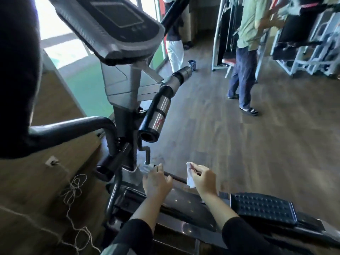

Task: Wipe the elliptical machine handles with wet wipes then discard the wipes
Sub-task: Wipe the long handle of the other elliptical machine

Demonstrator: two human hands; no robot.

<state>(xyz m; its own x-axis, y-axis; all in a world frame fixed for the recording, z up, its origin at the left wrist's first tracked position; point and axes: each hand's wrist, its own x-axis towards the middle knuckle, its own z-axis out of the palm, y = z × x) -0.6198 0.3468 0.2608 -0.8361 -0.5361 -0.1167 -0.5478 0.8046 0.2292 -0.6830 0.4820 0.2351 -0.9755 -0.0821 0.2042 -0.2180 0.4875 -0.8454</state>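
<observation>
Red marking on the steel-and-black-foam elliptical handle (161, 115), too blurred to read; no legible writing on the grey console (117, 21). Right hand (204, 178), forearm extended low over the dark machine frame (184, 199), pinches a crumpled white wet wipe (190, 176) between thumb and fingertips. Left hand (156, 181) beside it, fingers loosely open, holding nothing; wipe well below the handle, left of the black studded pedal (263, 206).

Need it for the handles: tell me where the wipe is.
The wipe is low in the head view, pinched in the right hand, beside the left hand.
</observation>
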